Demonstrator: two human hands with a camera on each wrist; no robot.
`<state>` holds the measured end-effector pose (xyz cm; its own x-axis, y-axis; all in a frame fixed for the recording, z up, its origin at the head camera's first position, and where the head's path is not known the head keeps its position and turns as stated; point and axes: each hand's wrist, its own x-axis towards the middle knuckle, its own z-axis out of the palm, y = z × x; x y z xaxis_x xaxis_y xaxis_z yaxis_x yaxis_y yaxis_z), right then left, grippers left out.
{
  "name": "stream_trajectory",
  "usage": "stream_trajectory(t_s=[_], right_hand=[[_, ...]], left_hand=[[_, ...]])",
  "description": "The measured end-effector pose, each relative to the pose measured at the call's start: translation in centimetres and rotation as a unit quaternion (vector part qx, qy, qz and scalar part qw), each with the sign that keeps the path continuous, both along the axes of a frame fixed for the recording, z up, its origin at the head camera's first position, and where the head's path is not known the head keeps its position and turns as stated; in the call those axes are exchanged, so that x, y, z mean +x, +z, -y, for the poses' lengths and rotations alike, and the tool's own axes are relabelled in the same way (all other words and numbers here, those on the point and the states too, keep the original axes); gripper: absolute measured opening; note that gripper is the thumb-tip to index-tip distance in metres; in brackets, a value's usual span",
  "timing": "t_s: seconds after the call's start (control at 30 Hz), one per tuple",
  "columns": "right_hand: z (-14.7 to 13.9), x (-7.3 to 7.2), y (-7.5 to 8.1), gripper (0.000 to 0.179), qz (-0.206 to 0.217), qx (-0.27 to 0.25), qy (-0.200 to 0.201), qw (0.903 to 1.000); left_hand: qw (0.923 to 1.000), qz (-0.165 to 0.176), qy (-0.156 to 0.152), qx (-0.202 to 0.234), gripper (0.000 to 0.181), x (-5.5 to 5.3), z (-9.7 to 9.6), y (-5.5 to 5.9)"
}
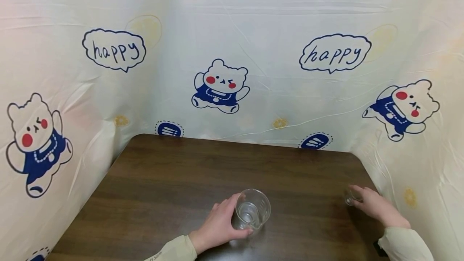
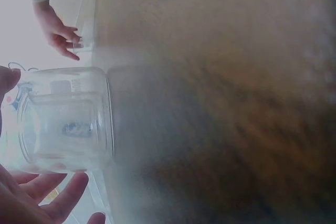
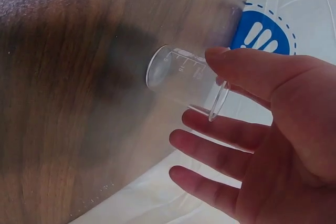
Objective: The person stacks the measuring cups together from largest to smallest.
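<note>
A large clear glass beaker [image 1: 266, 206] stands near the table's front middle, and a smaller beaker [image 1: 248, 212] sits nested inside it. My left hand [image 1: 219, 222] holds the large one from its left side, thumb toward the front. In the left wrist view its fingers curve along the beaker wall [image 2: 63, 80]. Far to the right, my right hand [image 1: 375, 204] pinches a small clear beaker [image 3: 176, 74] near its rim, thumb on one side and forefinger on the other. Printed graduation marks show on that beaker; its base is close over the tabletop. The other right fingers spread loosely below the rim.
The dark brown wooden table [image 1: 217, 164] has its right edge close to my right hand. A pale curtain [image 1: 275, 92] printed with cartoon bears hangs behind the table and along both sides.
</note>
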<state>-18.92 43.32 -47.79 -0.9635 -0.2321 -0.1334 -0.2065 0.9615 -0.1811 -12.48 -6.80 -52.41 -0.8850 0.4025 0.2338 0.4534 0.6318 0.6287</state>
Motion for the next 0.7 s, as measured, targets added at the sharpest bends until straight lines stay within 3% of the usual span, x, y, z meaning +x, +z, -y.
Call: stream_trajectory(t_s=[0.27, 0.7], right_hand=[[0.00, -0.31, 0.45, 0.048, 0.005, -0.014, 0.017, 0.9997], [0.11, 0.04, 0.54, 0.039, -0.001, -0.013, -0.004, 0.9999]], left_hand=[[1.0000, -0.004, 0.002, -0.001, 0.089, 0.09, 0.04, 0.02], [1.0000, -0.005, 0.002, 0.001, 0.089, 0.04, 0.03, -0.17]])
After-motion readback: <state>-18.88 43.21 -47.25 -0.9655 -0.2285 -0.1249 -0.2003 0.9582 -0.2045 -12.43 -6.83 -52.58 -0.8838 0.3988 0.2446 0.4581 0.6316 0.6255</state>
